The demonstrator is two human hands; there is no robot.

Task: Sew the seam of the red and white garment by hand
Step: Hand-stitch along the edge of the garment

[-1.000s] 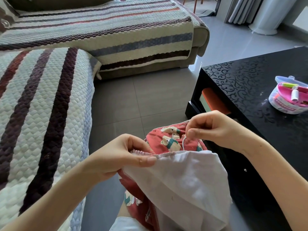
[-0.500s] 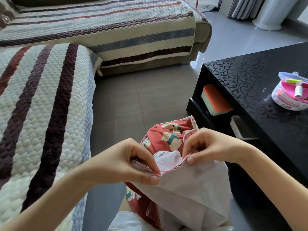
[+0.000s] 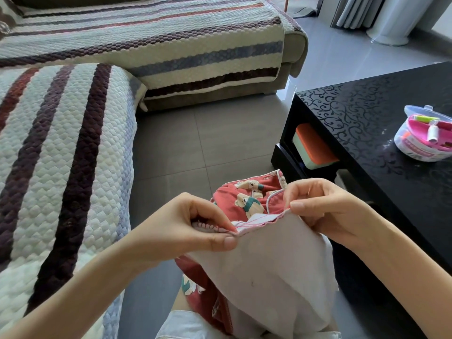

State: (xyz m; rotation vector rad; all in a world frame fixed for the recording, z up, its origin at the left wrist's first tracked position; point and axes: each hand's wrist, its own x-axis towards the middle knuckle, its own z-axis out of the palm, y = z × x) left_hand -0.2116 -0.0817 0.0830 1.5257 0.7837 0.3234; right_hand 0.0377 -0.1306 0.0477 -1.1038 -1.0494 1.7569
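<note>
The red and white garment [image 3: 264, 267] hangs over my lap, white lining facing me and red bear-print cloth behind. Its seam edge [image 3: 256, 222] runs between my hands, with pink stitches and a loop of pink thread showing. My left hand [image 3: 195, 231] pinches the seam's left end between thumb and forefinger. My right hand [image 3: 325, 211] pinches the seam's right end, fingers curled over the cloth. I cannot make out a needle.
A black patterned coffee table [image 3: 367, 123] stands to the right, carrying a round sewing kit box [image 3: 426, 140] with spools. An orange-lidded box [image 3: 314, 148] sits on its lower shelf. A striped quilted sofa [image 3: 61, 155] fills the left and back. Grey floor tiles lie between.
My right hand dropped to the seam and then moved right, stretching the seam edge out between both hands. The left hand kept its pinch.
</note>
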